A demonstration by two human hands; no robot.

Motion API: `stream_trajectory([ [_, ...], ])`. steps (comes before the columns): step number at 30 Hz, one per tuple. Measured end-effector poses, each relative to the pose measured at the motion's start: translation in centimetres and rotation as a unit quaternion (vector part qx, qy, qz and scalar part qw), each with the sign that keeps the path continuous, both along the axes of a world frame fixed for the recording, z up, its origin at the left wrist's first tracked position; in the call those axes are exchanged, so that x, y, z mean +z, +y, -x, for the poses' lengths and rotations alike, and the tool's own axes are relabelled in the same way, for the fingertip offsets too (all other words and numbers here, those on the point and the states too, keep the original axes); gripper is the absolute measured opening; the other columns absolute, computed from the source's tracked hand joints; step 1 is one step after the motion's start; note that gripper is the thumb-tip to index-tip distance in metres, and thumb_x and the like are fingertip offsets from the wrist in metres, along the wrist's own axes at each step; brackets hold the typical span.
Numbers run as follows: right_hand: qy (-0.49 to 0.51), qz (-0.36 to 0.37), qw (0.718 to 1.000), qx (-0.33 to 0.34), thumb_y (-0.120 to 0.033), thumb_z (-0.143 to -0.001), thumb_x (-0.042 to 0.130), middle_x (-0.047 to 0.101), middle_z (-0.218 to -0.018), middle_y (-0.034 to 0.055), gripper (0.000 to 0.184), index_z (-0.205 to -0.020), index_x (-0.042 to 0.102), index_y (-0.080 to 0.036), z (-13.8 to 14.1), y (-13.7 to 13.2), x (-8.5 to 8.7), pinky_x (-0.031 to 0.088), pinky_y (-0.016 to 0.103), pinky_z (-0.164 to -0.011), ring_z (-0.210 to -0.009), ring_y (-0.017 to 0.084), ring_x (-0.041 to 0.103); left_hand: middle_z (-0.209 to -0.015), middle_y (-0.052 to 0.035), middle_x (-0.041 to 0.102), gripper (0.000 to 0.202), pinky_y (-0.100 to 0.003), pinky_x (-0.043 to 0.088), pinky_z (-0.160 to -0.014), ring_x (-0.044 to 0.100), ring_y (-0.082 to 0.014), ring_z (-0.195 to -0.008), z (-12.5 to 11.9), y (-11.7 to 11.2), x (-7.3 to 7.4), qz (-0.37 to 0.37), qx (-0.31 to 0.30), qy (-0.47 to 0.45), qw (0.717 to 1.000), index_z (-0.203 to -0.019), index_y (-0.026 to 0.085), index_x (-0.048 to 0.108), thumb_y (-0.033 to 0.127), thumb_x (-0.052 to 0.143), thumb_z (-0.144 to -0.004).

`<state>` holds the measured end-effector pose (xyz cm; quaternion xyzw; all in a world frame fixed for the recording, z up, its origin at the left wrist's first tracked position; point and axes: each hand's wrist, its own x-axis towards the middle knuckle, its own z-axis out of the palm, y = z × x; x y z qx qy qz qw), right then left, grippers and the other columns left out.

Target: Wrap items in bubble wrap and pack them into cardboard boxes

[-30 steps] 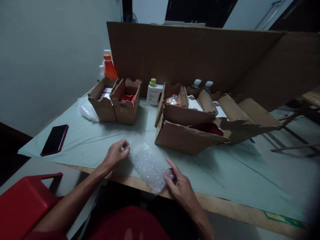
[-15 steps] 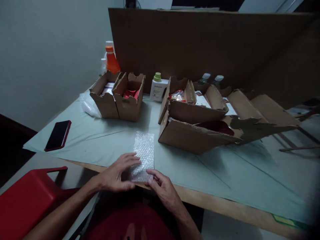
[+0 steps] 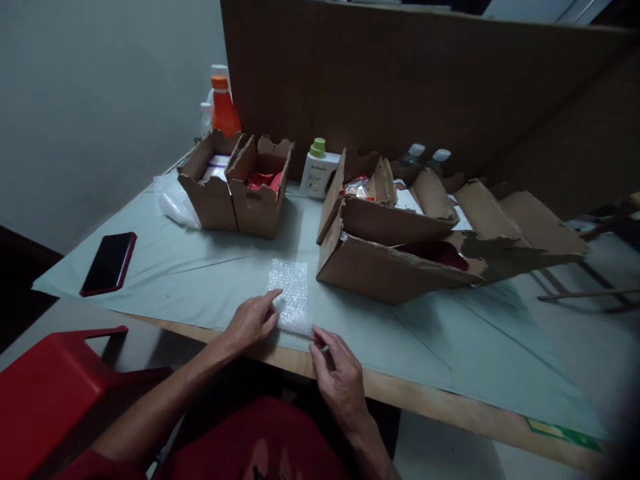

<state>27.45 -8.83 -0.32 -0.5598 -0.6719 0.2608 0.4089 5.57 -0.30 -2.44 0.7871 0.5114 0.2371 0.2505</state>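
Observation:
A small rectangle of clear bubble wrap (image 3: 294, 293) lies on the pale green cloth near the table's front edge. At its left side is my left hand (image 3: 251, 321), the index finger stretched out over the bubble wrap and the other fingers loosely bent. My right hand (image 3: 341, 370) is at the near right corner, thumb and index fingertips closed around it. The near edge of the sheet looks folded up or bunched, though its layers are hard to make out.
A phone (image 3: 109, 264) lies to the left. Two cardboard bins (image 3: 255, 212) and a long cardboard bin (image 3: 385, 270) stand behind the bubble wrap. A bottle with a green cap (image 3: 318, 172) is between them. A red plastic stool (image 3: 60, 393) is at lower left.
The near edge of the bubble wrap has moved away from the table edge, and the sheet looks shorter. My left hand has shifted forward, with its index finger now extended over it.

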Motion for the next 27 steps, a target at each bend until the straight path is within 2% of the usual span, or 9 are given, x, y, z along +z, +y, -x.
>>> stream_trajectory([
  [3,-0.164,-0.102,0.979,0.062,-0.015,-0.094,0.054,0.069,-0.123,0.0108,0.035,-0.127,0.063,-0.023,0.4,1.5,-0.1,0.049,0.045,-0.096,-0.115,0.028,0.061,-0.085,-0.0012,0.07,0.053,-0.03,0.052,-0.075,0.064,-0.0178,-0.076,0.0,-0.5,-0.6,-0.031,0.02,-0.005,0.999,-0.14,0.021,0.05,0.018,0.052,-0.086],
  [6,-0.261,-0.117,0.952,0.111,-0.01,-0.092,0.054,0.063,-0.137,0.0122,0.038,-0.127,0.064,-0.021,1.0,3.2,-0.6,0.045,0.05,-0.101,-0.131,0.031,0.052,-0.089,-0.0042,0.069,0.052,-0.033,0.053,-0.078,0.064,-0.02,-0.081,-0.1,-1.0,-0.6,-0.058,0.033,0.003,0.998,-0.138,0.019,0.05,0.016,0.051,-0.087],
  [10,-0.284,-0.121,0.943,0.123,-0.007,-0.093,0.05,0.07,-0.126,0.0108,0.036,-0.121,0.068,-0.022,1.4,4.4,-1.3,0.045,0.049,-0.098,-0.128,0.03,0.054,-0.11,-0.0108,0.065,0.047,-0.04,0.053,-0.088,0.061,-0.025,-0.1,0.5,-1.8,0.7,-0.113,0.048,-0.002,0.992,-0.139,0.02,0.05,0.022,0.053,-0.091],
  [13,-0.247,-0.114,0.954,0.126,-0.009,-0.095,0.05,0.073,-0.118,0.0093,0.034,-0.119,0.07,-0.023,1.3,4.6,-1.1,0.045,0.045,-0.096,-0.117,0.026,0.062,-0.129,-0.0131,0.06,0.046,-0.048,0.046,-0.102,0.054,-0.0295,-0.12,1.3,-2.7,1.5,-0.149,-0.012,0.002,0.989,-0.136,0.022,0.052,0.023,0.057,-0.09],
  [16,-0.196,-0.074,0.969,0.132,-0.015,-0.098,0.049,0.077,-0.106,0.0069,0.029,-0.114,0.071,-0.024,1.1,4.8,-0.3,0.048,0.04,-0.088,-0.098,0.022,0.068,-0.115,-0.0101,0.068,0.042,-0.046,0.047,-0.098,0.059,-0.0262,-0.11,1.6,-3.4,1.6,-0.134,-0.075,-0.005,0.988,-0.13,0.022,0.057,0.012,0.051,-0.09],
  [18,-0.171,-0.037,0.975,0.135,-0.017,-0.098,0.048,0.077,-0.102,0.0052,0.029,-0.113,0.071,-0.024,1.0,4.9,0.1,0.049,0.037,-0.085,-0.091,0.02,0.069,-0.099,-0.0073,0.071,0.04,-0.041,0.05,-0.089,0.062,-0.0227,-0.093,1.5,-3.4,1.4,-0.105,-0.068,-0.025,0.992,-0.128,0.021,0.059,0.011,0.047,-0.091],
  [20,-0.168,-0.025,0.979,0.117,-0.019,-0.099,0.048,0.076,-0.107,0.0056,0.028,-0.117,0.069,-0.024,0.8,4.9,0.3,0.049,0.037,-0.086,-0.095,0.021,0.069,-0.092,-0.006,0.071,0.037,-0.039,0.051,-0.084,0.062,-0.0212,-0.085,1.3,-3.1,1.1,-0.08,-0.037,-0.035,0.995,-0.127,0.02,0.059,0.015,0.049,-0.092],
  [24,-0.223,-0.102,0.968,0.049,-0.024,-0.097,0.053,0.069,-0.123,0.0115,0.029,-0.124,0.065,-0.021,0.6,4.6,0.3,0.047,0.042,-0.093,-0.112,0.027,0.061,-0.087,-0.0057,0.07,0.036,-0.037,0.05,-0.08,0.063,-0.0213,-0.082,0.8,-1.9,0.7,-0.072,0.024,0.007,0.997,-0.125,0.019,0.061,0.016,0.053,-0.089],
  [27,-0.281,-0.123,0.948,0.084,-0.019,-0.093,0.058,0.063,-0.133,0.0126,0.032,-0.125,0.063,-0.022,0.7,4.5,0.2,0.043,0.046,-0.099,-0.122,0.031,0.055,-0.096,-0.0082,0.071,0.033,-0.038,0.05,-0.082,0.064,-0.0238,-0.088,0.6,-1.1,0.6,-0.084,0.043,0.049,0.994,-0.123,0.018,0.062,0.018,0.055,-0.09],
])
